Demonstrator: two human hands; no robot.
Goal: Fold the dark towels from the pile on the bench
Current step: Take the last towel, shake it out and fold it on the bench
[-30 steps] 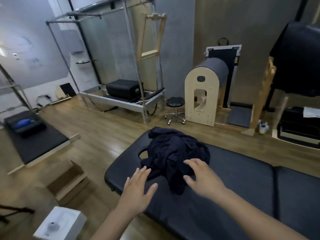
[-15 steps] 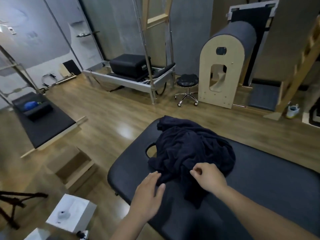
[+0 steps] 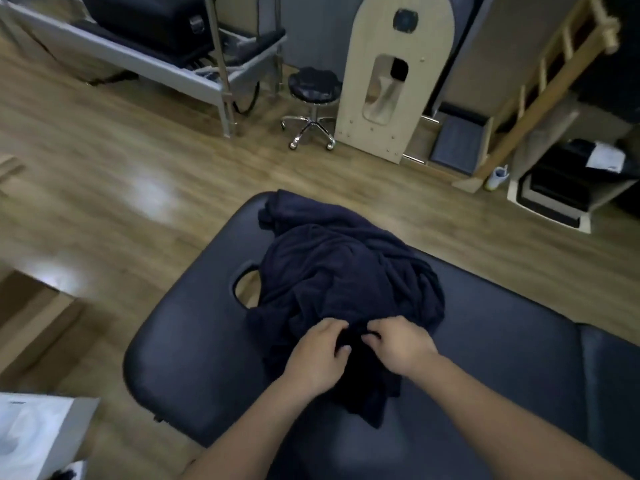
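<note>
The towels [image 3: 346, 278] are lying crumpled on the bench [image 3: 194, 358] at its rounded end, partly covering the bench's hole [image 3: 245, 287]; the left hand [image 3: 315, 358] and right hand [image 3: 398, 344] are pinching their cloth on the bench's near side, fingers curled, almost touching.

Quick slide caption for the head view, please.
Left hand and right hand pinch the near side of the dark towel pile on the black bench.

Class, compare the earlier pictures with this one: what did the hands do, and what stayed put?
Both hands came forward: the left hand and right hand, open before, now pinch the near side of the towel pile. The pile stays heaped on the bench.
</note>
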